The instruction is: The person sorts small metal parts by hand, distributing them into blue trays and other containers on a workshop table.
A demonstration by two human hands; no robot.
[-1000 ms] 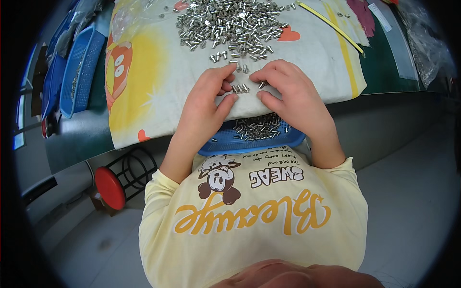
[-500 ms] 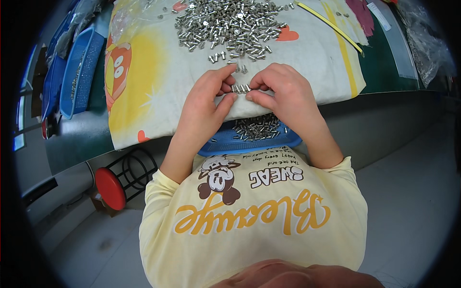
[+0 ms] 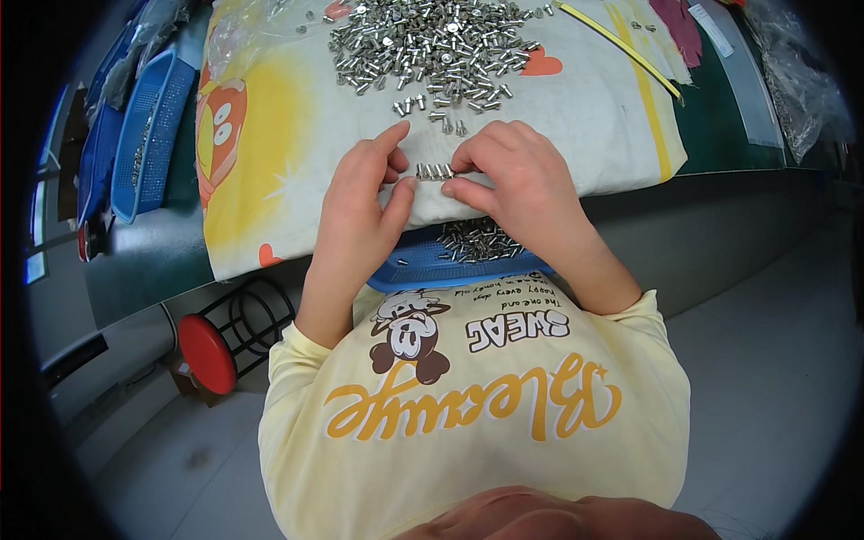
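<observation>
A short row of small silvery flat-headed metal fasteners (image 3: 434, 171) stands side by side between my hands, near the cloth's front edge. My right hand (image 3: 520, 175) has thumb and forefinger closed at the right end of this row. On the other side my left hand (image 3: 362, 193) is open, its forefinger raised and its thumb apart from the fingers, close to the row's left end. A few loose fasteners (image 3: 454, 127) lie just beyond the row. Farther back spreads a large heap of the same fasteners (image 3: 432, 49).
A patterned cloth (image 3: 306, 171) covers the green table (image 3: 148, 270). Below its front edge, against my shirt, sits a blue basket (image 3: 423, 275) holding more fasteners. Another blue basket (image 3: 153, 135) stands at left, a yellow strip (image 3: 621, 49) lies at right, and a red stool (image 3: 207, 353) is lower left.
Both hands and the row have shifted left. My left fingers have come away from the row's left end and spread, while the right thumb and forefinger stay at the right end.
</observation>
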